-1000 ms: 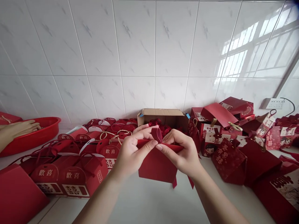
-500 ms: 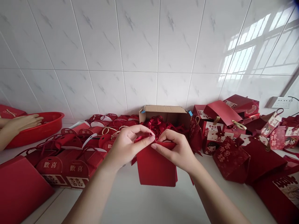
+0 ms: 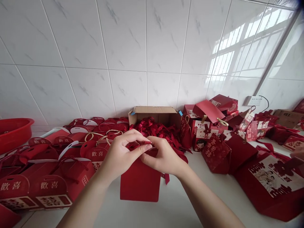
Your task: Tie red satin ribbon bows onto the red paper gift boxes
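In front of me hangs a plain red paper gift box, its flat panel turned toward me. My left hand is closed at the top of it, thumb and index finger pinching a narrow strip of red ribbon. My right hand is closed on the box's top edge, with its fingertips partly hidden and close to the left ones. Just behind, an open cardboard carton holds a loose heap of dark red ribbons, some spilling toward the right.
Rows of red gift boxes with rope handles fill the left. A red plastic basin stands farther left. More decorated boxes are piled on the right, near a wall power strip. Part of another person's hand shows at the right edge.
The view has turned right, so the other person's hand at the basin has left it. My hands still hold the box and ribbon, the fingertips slightly shifted.
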Demonstrator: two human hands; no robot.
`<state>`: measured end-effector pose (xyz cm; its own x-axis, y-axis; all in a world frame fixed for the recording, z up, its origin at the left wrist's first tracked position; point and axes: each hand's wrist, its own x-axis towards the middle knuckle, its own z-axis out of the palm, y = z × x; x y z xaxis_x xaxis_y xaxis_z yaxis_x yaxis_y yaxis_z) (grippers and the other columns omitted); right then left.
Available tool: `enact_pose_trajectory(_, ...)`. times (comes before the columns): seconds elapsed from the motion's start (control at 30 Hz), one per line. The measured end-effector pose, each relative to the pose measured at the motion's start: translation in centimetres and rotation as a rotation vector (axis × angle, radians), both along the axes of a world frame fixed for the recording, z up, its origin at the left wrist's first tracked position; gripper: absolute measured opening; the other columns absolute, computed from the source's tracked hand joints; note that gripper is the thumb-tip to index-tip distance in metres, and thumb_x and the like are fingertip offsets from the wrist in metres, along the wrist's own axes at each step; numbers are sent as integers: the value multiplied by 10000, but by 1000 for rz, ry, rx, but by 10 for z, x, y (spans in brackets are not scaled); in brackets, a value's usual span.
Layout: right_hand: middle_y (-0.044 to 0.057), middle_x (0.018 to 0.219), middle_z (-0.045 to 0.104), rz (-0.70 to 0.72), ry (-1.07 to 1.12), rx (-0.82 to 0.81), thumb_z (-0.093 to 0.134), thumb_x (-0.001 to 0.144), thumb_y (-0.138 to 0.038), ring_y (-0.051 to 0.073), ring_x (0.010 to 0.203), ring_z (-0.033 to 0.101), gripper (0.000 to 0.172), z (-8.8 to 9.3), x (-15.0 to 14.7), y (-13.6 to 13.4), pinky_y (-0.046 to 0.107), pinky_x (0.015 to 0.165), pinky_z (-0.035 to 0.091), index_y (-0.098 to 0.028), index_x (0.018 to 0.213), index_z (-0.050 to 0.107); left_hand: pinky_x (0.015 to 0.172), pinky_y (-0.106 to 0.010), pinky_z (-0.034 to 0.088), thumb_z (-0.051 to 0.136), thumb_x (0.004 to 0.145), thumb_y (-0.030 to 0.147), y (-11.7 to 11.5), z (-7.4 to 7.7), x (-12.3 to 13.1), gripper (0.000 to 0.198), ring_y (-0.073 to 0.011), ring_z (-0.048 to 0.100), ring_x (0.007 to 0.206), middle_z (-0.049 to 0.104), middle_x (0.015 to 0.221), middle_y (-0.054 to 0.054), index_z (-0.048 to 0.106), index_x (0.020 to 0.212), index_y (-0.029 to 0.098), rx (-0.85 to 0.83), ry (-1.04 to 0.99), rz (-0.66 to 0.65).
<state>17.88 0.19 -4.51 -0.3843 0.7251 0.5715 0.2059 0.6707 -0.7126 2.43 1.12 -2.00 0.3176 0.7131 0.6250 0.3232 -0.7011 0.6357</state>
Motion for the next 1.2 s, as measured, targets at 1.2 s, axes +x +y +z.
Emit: enact_pose_trajectory(1.2,-31,697,499,-183,-70,199,593,819,-244,101,614,440,199,8,5,-9,207,536,328,-203,731,419,621,-238,482,721,745,305,-3,2,-1,71,-147,594,709,650,744,8,697,754,239,0,-171,26)
